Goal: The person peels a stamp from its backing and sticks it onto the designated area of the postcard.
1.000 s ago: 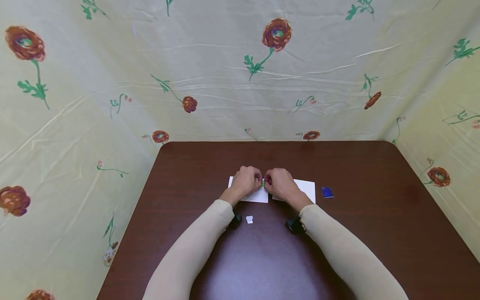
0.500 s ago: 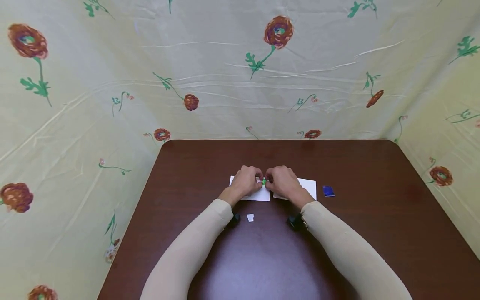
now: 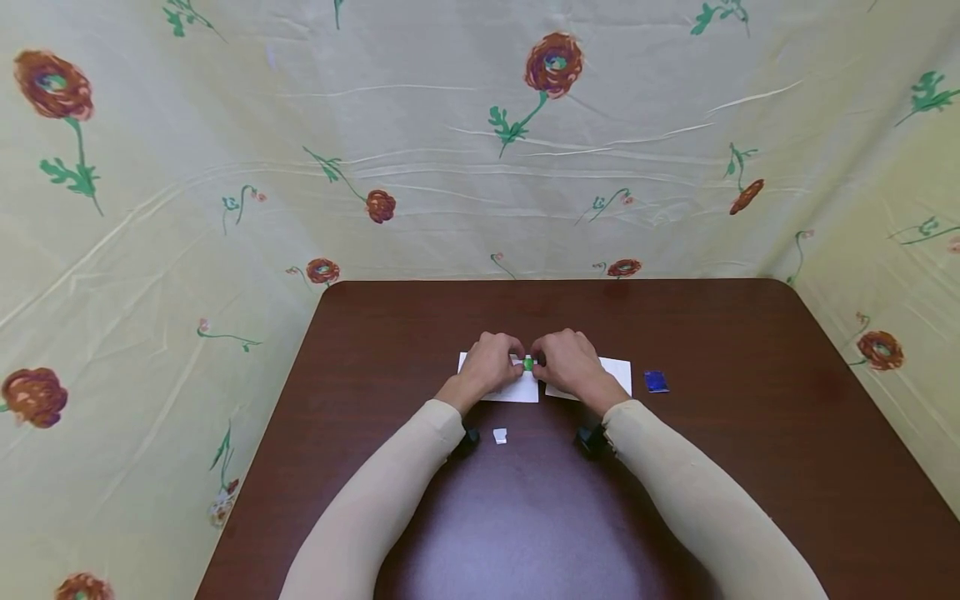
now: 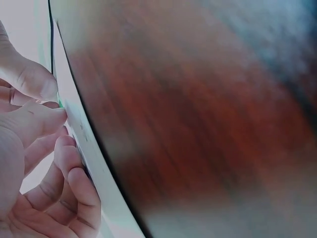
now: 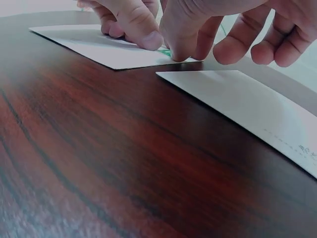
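Observation:
A small green piece [image 3: 528, 364] with white about it is between my two hands, over the right edge of the left white card [image 3: 512, 392]. My left hand [image 3: 490, 367] grips its left side with thumb and finger; the thumb tip [image 5: 152, 42] shows beside it in the right wrist view. From the other side my right hand [image 3: 567, 362] pinches at it, its other fingers [image 5: 233, 49] hanging above the table. Fingers cover most of the piece, so its exact kind cannot be told. Under the right hand lies a second white card [image 3: 618, 375], apart from the first.
A flat blue square [image 3: 656, 382] lies right of the cards. Nearer on the brown table [image 3: 525, 517] is a small white scrap [image 3: 500, 436]. Flower-patterned sheeting [image 3: 435, 217] surrounds the table's back and sides.
The fingertips have drawn slightly apart, and more of the green piece shows between them; it now looks rounder. Cards, scrap and blue square keep their places. The head view shifted slightly.

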Demonstrator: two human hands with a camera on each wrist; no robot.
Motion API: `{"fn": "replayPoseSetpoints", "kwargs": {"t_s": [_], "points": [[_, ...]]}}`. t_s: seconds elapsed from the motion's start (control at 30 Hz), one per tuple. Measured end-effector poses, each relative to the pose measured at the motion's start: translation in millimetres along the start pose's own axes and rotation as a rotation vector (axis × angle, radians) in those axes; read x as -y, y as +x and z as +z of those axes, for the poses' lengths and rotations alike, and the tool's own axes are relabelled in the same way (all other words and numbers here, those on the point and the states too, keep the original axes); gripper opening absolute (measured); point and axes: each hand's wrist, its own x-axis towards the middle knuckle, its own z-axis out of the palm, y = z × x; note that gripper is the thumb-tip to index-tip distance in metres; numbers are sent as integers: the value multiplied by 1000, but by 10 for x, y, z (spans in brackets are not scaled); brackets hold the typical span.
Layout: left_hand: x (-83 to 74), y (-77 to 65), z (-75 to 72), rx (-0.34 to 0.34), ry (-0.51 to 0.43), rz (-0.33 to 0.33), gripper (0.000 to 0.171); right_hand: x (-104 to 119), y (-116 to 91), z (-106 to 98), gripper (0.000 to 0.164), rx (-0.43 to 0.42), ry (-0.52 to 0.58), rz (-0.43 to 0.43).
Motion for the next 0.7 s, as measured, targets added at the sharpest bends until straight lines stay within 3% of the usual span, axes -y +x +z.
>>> {"fn": "replayPoseSetpoints", "kwargs": {"t_s": [0.3,0.7], "points": [[9,-6,8,-16,-17,1,13,-9,1,-5,19,1,2,-6],[-22,-31,13,23,-51,-21,18,16,8,-16,19,12,20,-4]]}}
